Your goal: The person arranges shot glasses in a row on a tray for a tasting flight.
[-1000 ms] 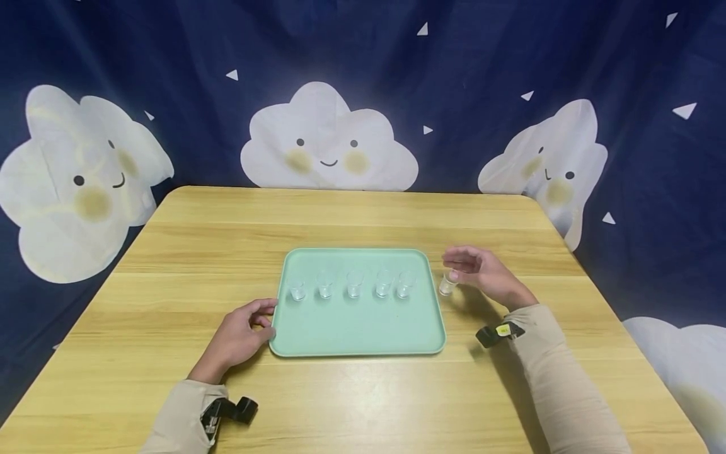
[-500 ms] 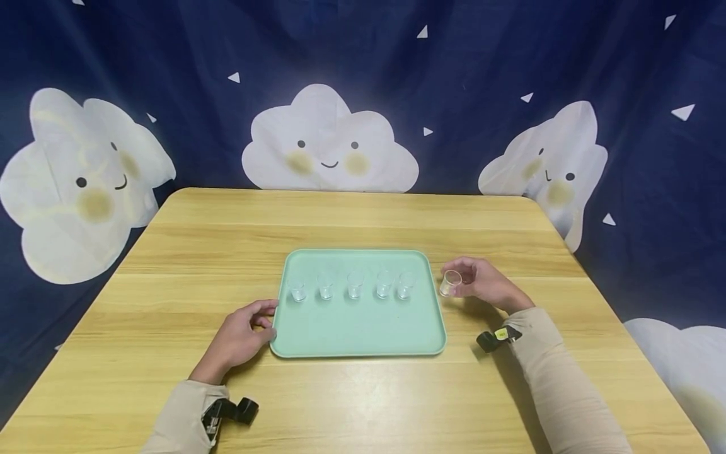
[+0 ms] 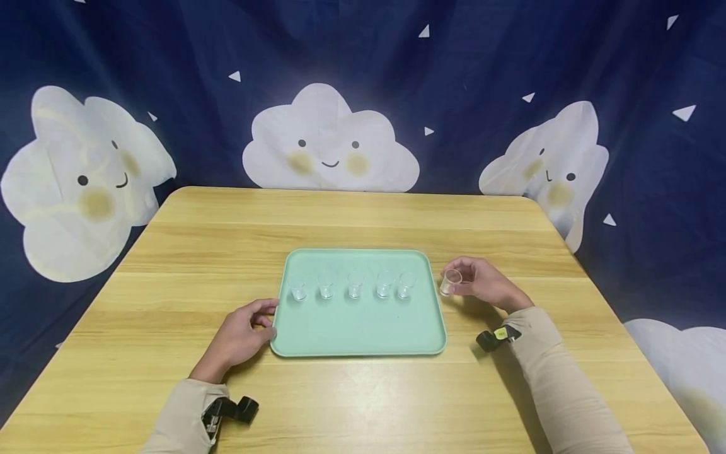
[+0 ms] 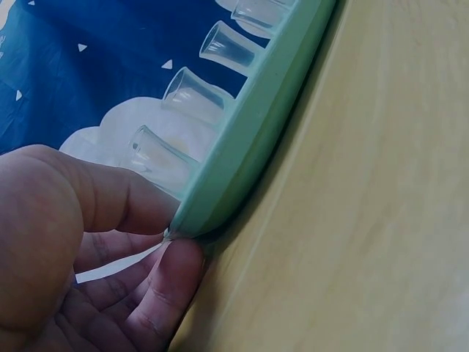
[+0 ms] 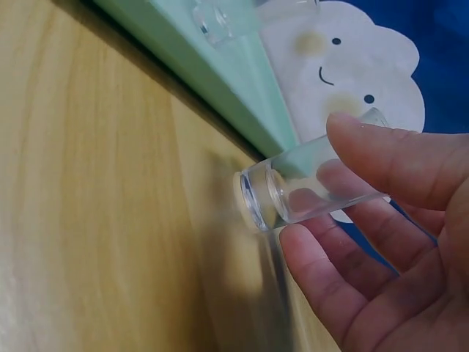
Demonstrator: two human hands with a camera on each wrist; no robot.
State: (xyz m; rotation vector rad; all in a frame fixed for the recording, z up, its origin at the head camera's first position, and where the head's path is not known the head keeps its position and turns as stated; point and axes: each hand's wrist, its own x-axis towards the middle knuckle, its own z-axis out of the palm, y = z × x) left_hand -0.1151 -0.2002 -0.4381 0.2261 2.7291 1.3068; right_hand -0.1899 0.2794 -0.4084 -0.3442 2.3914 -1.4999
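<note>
In the head view, my right hand (image 3: 484, 284) holds a small clear shot glass (image 3: 450, 283) on the table just right of the mint-green tray (image 3: 357, 328). The right wrist view shows thumb and fingers around the side of this shot glass (image 5: 300, 183), its thick base at the wood surface. At the tray's left edge, my left hand (image 3: 244, 333) grips the rim between thumb and fingers, as the left wrist view shows at the tray's corner (image 4: 192, 220). Several matching glasses (image 3: 355, 287) stand upright in a row across the tray.
The wooden table (image 3: 363, 403) extends around the tray on all sides. A dark blue curtain (image 3: 465, 63) with cloud prints hangs behind its far edge. Black camera mounts (image 3: 229, 411) sit on both wrists.
My right hand has lowered slightly and its fingers have closed around the shot glass beside the tray. My left hand, the tray and its row of glasses stay put.
</note>
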